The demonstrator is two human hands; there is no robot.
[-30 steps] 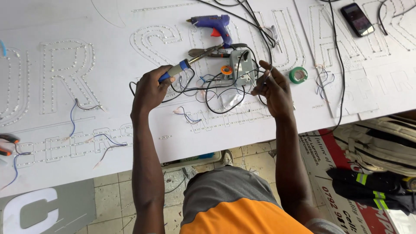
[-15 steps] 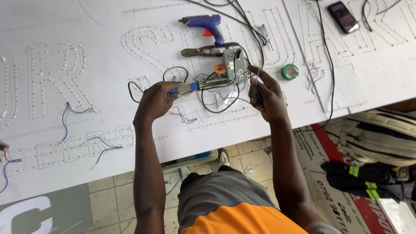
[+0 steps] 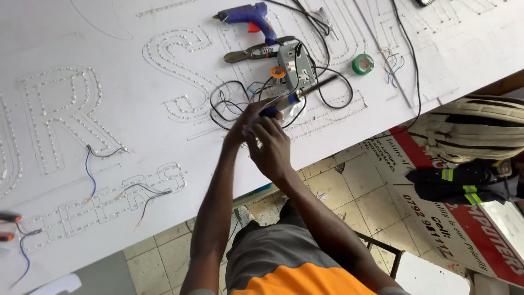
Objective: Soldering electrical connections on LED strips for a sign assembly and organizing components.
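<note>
My left hand (image 3: 244, 121) grips a soldering iron (image 3: 299, 93) by its blue handle, the metal tip pointing up and right over a tangle of black wires (image 3: 229, 104). My right hand (image 3: 271, 146) is pressed against the left one, fingers curled at the handle's rear end; I cannot tell what they hold. Both hands hover over a white sign board (image 3: 136, 114) studded with small LED letters. Just beyond the iron's tip lies a grey power supply box (image 3: 295, 61).
Past the box lie a blue glue gun (image 3: 248, 13), pliers (image 3: 252, 53), a small orange ring (image 3: 278, 72) and a green tape roll (image 3: 362, 64). Red-handled tools (image 3: 7, 226) show at the left edge. Bags (image 3: 475, 131) and a printed banner (image 3: 453, 218) lie on the tiled floor at right.
My two hands have come together over the wires; they were apart before, the right one at the power supply box. The soldering iron has swung with my left hand.
</note>
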